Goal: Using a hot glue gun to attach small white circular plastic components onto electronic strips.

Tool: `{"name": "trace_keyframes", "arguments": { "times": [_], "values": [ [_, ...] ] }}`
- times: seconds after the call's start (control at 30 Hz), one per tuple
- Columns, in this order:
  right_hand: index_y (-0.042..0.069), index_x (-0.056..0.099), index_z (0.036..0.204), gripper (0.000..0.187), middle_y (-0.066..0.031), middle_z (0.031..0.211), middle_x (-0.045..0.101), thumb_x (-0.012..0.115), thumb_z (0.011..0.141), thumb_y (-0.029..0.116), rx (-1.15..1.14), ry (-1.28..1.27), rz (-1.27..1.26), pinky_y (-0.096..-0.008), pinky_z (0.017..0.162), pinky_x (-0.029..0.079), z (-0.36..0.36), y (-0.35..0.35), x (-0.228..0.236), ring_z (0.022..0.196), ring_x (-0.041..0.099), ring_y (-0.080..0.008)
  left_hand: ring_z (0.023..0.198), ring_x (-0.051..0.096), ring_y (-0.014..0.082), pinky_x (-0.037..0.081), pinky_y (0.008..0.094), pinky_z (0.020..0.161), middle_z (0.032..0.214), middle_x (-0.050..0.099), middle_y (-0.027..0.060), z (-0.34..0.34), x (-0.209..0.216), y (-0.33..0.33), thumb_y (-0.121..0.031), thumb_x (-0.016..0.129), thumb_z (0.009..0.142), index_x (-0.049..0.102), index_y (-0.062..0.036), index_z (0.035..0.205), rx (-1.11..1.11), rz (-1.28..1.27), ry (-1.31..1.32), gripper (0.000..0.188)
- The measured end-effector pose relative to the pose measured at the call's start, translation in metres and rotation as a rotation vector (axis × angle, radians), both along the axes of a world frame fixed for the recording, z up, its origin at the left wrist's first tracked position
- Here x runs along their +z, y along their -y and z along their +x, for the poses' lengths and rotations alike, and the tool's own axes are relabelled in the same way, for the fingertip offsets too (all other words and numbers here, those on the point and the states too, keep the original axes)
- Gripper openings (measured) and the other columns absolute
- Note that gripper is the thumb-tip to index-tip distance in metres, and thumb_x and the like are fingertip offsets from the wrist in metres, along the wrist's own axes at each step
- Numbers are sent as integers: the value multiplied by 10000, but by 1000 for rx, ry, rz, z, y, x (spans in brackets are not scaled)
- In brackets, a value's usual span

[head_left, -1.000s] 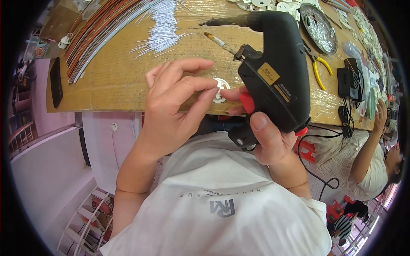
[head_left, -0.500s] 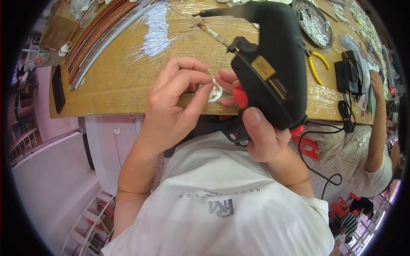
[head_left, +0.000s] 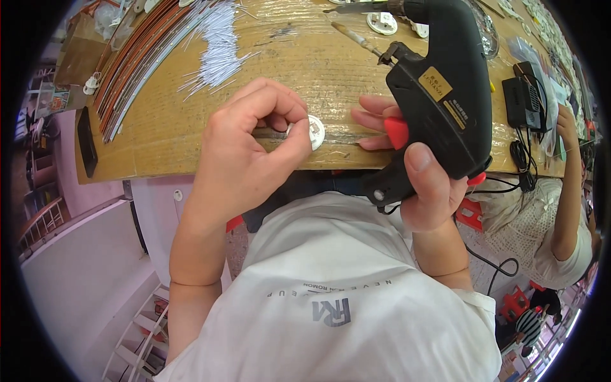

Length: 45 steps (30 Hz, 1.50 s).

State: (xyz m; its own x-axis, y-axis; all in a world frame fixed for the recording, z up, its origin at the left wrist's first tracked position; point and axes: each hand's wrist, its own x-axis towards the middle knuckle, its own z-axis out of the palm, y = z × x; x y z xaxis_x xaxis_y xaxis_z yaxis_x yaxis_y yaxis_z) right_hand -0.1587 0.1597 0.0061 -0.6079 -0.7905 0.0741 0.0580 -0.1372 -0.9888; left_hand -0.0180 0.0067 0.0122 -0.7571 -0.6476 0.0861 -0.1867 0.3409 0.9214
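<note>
Gluing step in hand: left hand (head_left: 248,146) pinches the small white round part (head_left: 314,130) at the near edge of the workbench (head_left: 191,127), right hand (head_left: 426,184) grips the black glue gun (head_left: 439,102); next, judged, bring the nozzle onto the part.

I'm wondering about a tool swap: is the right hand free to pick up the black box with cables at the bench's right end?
Probably not as things stand: the right hand is wrapped around the black glue gun, so it has no free fingers for the black box, though nothing lies between them.
</note>
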Motion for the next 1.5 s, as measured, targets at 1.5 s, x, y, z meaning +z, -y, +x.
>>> {"name": "trace_keyframes", "arguments": {
  "times": [1.5],
  "values": [
    [-66,561,1208,562,-228,1019,660,707,772,257,64,442,292,-358,555,589,-8,-73,-9,639,650,-229,765,621,87,516,223,708,886,665,42,-3,6,6,27,691,821,669,36,829,-76,13,91,25]
  ]
}}
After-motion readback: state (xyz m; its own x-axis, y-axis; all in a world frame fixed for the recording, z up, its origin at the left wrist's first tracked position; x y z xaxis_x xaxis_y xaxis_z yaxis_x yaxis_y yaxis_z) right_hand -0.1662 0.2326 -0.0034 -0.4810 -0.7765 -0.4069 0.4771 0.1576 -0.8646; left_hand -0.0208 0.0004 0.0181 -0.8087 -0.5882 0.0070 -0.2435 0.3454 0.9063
